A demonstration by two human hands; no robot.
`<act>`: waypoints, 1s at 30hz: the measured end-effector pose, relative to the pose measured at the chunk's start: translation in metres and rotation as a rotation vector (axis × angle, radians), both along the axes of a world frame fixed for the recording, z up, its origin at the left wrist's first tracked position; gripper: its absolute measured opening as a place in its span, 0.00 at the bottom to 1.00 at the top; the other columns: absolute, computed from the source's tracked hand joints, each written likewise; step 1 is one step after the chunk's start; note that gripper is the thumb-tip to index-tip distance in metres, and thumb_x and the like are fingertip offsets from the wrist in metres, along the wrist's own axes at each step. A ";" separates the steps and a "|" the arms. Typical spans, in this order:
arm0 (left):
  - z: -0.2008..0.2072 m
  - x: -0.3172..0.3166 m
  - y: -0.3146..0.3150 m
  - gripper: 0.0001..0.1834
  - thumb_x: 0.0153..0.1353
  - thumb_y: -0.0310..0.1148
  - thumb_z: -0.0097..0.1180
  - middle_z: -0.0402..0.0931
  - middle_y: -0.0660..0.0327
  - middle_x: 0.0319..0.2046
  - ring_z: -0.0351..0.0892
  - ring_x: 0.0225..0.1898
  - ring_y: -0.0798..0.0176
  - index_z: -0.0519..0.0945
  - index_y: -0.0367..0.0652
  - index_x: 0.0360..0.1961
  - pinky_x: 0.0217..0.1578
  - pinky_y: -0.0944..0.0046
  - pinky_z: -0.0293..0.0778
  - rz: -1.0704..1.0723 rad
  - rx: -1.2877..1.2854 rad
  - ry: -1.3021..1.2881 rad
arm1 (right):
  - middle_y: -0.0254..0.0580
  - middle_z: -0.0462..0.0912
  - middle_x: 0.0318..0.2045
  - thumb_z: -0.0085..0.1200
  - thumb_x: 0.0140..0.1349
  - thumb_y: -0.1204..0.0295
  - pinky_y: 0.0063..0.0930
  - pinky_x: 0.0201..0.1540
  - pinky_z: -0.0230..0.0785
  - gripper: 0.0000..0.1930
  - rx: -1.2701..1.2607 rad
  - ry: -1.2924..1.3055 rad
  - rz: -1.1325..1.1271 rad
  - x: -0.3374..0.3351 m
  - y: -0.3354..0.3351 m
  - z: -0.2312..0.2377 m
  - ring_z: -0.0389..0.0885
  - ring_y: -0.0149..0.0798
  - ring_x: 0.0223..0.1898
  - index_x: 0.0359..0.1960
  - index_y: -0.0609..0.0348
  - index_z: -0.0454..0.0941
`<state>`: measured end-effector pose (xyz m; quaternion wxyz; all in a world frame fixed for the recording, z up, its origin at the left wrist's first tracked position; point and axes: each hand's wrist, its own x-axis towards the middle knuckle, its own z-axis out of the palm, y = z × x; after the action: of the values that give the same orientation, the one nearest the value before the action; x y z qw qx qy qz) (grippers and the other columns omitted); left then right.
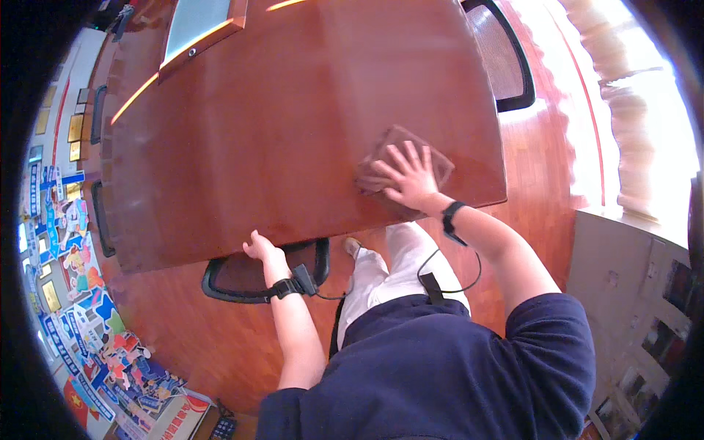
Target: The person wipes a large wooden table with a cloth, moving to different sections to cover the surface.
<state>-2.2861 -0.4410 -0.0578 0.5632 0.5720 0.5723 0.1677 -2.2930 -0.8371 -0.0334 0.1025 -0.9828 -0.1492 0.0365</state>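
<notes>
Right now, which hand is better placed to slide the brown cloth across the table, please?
Probably the right: the right hand lies spread on the cloth, which is on the table. The left hand is by the table's near edge, apart from the cloth.

Cloth (398, 136): dull brown, slightly blurred, middle covered.
Cloth shape: rough four-sided pad, apparently folded, rumpled along its left side.
Cloth pose: flat on the table (279, 132), set askew, one corner toward the table's far side.
Cloth place: close to the table's near edge, toward its right end.
</notes>
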 end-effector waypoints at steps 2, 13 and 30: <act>0.003 0.003 -0.019 0.40 0.57 0.32 0.53 0.55 0.45 0.64 0.63 0.60 0.46 0.49 0.39 0.68 0.56 0.45 0.68 0.053 -0.031 -0.005 | 0.40 0.48 0.71 0.48 0.57 0.47 0.71 0.65 0.29 0.33 0.033 -0.029 0.105 0.023 0.025 -0.005 0.38 0.59 0.71 0.67 0.30 0.58; -0.015 -0.030 -0.037 0.39 0.60 0.36 0.49 0.52 0.43 0.65 0.61 0.61 0.47 0.47 0.38 0.68 0.60 0.49 0.61 0.083 0.005 0.130 | 0.33 0.47 0.72 0.33 0.64 0.42 0.64 0.69 0.22 0.31 0.092 0.013 0.475 0.125 0.189 -0.005 0.34 0.50 0.73 0.69 0.30 0.54; -0.045 0.006 -0.066 0.44 0.61 0.60 0.38 0.48 0.50 0.69 0.51 0.68 0.46 0.51 0.37 0.68 0.65 0.49 0.51 0.175 0.145 0.275 | 0.41 0.54 0.69 0.48 0.58 0.48 0.60 0.68 0.30 0.32 0.013 -0.172 -0.437 -0.003 -0.185 0.000 0.44 0.53 0.71 0.66 0.37 0.62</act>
<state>-2.2801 -0.5071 -0.1023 0.4201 0.5768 0.6778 0.1772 -2.2965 -1.0218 -0.0333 0.1012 -0.9906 0.0589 -0.0714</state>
